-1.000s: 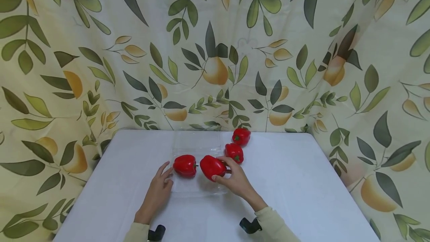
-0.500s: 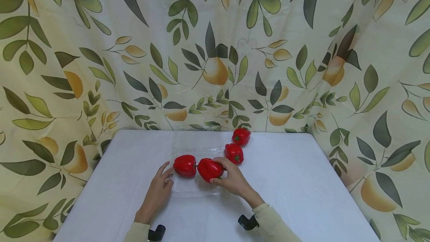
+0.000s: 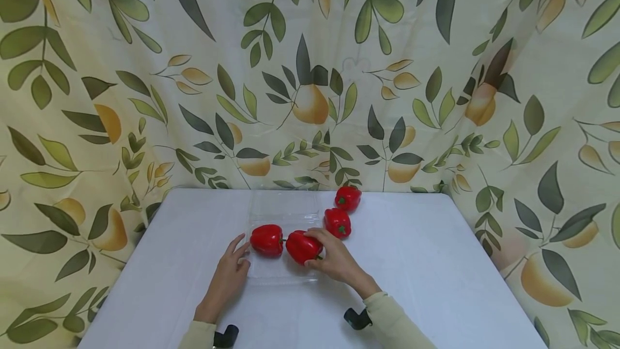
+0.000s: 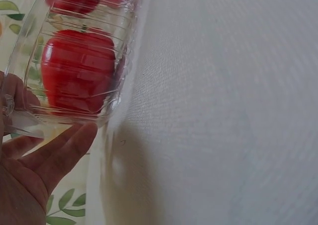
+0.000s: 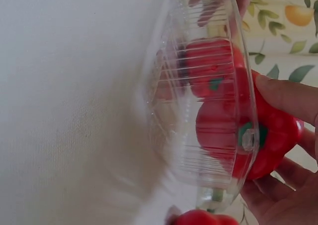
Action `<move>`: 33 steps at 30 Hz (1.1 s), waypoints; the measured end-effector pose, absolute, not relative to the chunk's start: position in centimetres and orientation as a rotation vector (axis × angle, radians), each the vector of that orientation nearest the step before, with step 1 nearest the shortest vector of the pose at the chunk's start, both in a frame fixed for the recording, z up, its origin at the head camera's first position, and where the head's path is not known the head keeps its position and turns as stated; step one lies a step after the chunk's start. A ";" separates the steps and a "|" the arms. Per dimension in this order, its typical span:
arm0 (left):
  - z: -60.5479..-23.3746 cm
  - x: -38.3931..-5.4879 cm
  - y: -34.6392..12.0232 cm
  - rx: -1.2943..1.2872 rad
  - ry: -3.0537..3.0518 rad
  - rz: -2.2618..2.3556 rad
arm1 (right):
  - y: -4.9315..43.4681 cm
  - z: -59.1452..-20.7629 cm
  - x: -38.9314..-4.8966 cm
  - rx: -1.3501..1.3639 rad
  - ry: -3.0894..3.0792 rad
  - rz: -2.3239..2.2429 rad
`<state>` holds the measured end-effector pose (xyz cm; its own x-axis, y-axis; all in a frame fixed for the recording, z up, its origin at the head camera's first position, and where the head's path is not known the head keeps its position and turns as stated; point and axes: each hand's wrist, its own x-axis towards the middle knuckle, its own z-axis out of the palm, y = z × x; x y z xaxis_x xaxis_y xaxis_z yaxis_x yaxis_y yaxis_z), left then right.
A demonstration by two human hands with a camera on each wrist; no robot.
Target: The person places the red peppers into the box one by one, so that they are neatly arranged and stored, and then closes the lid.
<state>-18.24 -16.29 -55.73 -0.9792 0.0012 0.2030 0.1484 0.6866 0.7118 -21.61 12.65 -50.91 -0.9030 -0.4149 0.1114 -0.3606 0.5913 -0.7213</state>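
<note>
A clear plastic clamshell container (image 3: 281,272) lies on the table, its lid (image 3: 283,203) folded back. One red bell pepper (image 3: 267,241) sits in its left part with the green stem facing right. My right hand (image 3: 336,258) grips a second red bell pepper (image 3: 302,247) between thumb and fingers, in the container's right part. In the right wrist view this held pepper (image 5: 278,135) stands partly above the rim. My left hand (image 3: 227,279) touches the container's left side; its fingers (image 4: 69,148) look fairly straight against the plastic wall in the left wrist view.
Two more red bell peppers lie beside the container at the back right, one nearer (image 3: 337,223) and one farther (image 3: 348,198). A white cloth covers the table (image 3: 411,263). Behind it hangs a leaf-and-fruit patterned curtain (image 3: 310,149).
My right hand has moved the held bell pepper slightly left and down, close to the stem of the first one. The left hand has stayed at the container's side.
</note>
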 end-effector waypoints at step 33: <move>-55.5 -18.1 -16.2 -0.127 -2.703 -1.159 | 12.0 -51.8 -22.7 -0.539 2.845 -1.145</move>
